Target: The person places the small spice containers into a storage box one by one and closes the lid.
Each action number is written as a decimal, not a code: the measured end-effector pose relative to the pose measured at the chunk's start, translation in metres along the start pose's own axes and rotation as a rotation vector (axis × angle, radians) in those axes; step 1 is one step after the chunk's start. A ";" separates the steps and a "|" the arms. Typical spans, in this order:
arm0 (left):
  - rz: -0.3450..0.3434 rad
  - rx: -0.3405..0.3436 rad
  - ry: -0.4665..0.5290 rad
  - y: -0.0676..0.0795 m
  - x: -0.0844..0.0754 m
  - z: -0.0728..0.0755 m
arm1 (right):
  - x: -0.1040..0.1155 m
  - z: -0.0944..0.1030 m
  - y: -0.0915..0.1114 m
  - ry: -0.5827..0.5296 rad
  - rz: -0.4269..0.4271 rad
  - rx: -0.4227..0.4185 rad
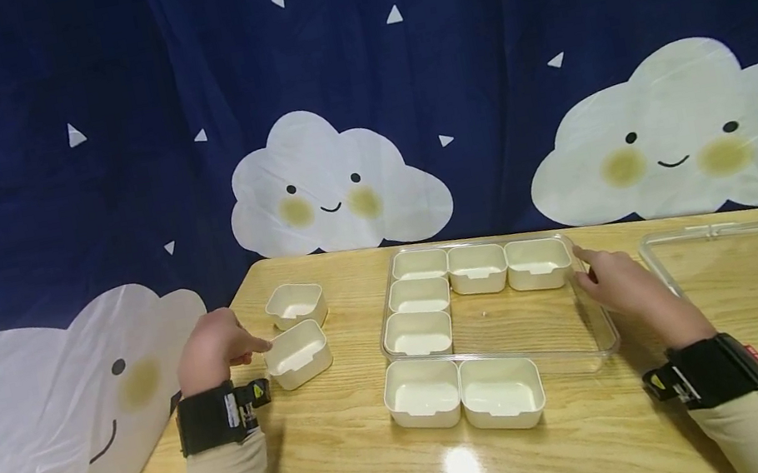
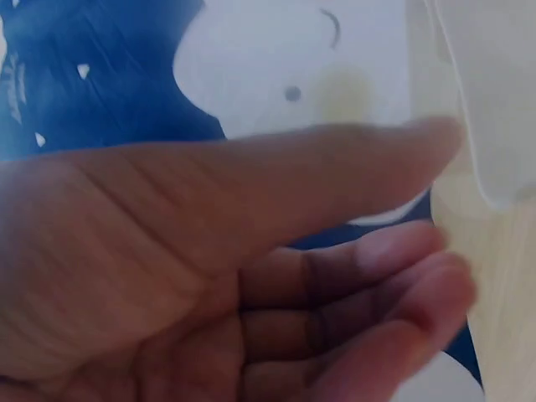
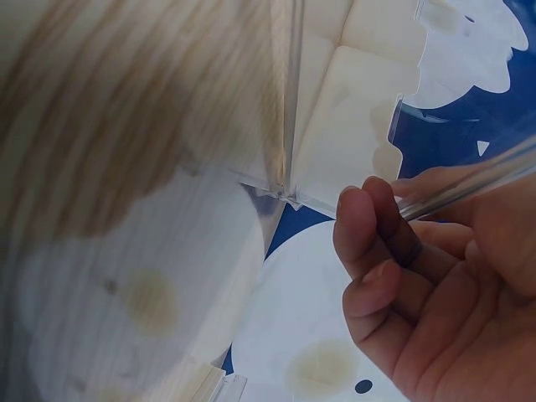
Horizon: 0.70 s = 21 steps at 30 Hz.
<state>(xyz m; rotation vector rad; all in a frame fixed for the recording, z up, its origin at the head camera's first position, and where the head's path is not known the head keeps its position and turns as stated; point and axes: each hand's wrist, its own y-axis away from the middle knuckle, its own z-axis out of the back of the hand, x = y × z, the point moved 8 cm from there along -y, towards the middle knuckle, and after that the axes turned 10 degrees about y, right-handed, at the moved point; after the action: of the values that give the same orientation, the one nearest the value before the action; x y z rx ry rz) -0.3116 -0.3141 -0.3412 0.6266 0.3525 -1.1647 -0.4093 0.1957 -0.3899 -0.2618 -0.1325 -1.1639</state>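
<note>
My left hand [image 1: 215, 350] is beside a small cream box [image 1: 300, 360] at the left of the table. In the left wrist view the thumb [image 2: 394, 155] reaches the wall of that box, with the other fingers loosely bent below and nothing between them. My right hand [image 1: 619, 285] grips the right wall of a large clear plastic container [image 1: 567, 354] near its far corner. The right wrist view shows fingertips [image 3: 358, 222] curled at its rim. Cream boxes line the container's far side [image 1: 541, 273] and left side [image 1: 418, 338]; wooden tabletop shows through the rest.
A second loose cream box [image 1: 300, 304] stands behind the one at my left hand. Two more cream boxes [image 1: 423, 398] stand side by side before the container. A clear lid [image 1: 750, 226] lies at the right. Behind the table [image 1: 358, 460] hangs a dark blue cloud-print curtain [image 1: 344, 40].
</note>
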 end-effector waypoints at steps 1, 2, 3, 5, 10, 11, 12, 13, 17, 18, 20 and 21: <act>0.028 0.023 0.016 0.000 0.005 -0.001 | 0.000 0.000 0.000 0.000 0.001 0.000; 0.049 0.046 0.024 0.000 0.009 -0.002 | 0.001 0.000 0.000 0.000 0.001 0.001; 0.066 0.068 0.031 -0.001 0.012 -0.004 | 0.001 0.000 0.000 -0.001 0.001 0.001; 0.094 0.104 0.058 -0.002 0.015 -0.008 | 0.001 0.001 0.001 0.000 0.004 -0.005; 0.096 0.128 0.063 -0.006 0.014 -0.012 | 0.002 0.002 0.000 0.007 0.013 -0.020; 0.092 0.126 0.068 -0.007 0.014 -0.011 | 0.002 0.002 0.000 0.008 0.013 -0.021; 0.085 0.123 0.066 -0.008 0.014 -0.011 | 0.002 0.002 0.000 0.009 0.014 -0.021; 0.080 0.122 0.068 -0.009 0.014 -0.011 | 0.002 0.002 0.000 0.009 0.013 -0.023; 0.040 0.113 0.063 -0.015 0.015 -0.012 | 0.002 0.002 0.001 0.007 0.008 -0.023; 0.030 0.109 0.060 -0.017 0.014 -0.013 | 0.002 0.002 0.001 0.006 0.008 -0.024; 0.014 0.097 0.053 -0.021 0.013 -0.015 | 0.002 0.003 0.001 0.005 0.009 -0.026; 0.010 0.092 0.058 -0.022 0.012 -0.016 | 0.002 0.003 0.001 0.006 0.011 -0.027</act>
<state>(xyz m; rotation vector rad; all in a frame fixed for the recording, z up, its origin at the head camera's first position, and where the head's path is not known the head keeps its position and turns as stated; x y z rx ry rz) -0.3267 -0.3181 -0.3661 0.7433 0.3456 -1.1594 -0.4074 0.1950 -0.3870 -0.2826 -0.1105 -1.1564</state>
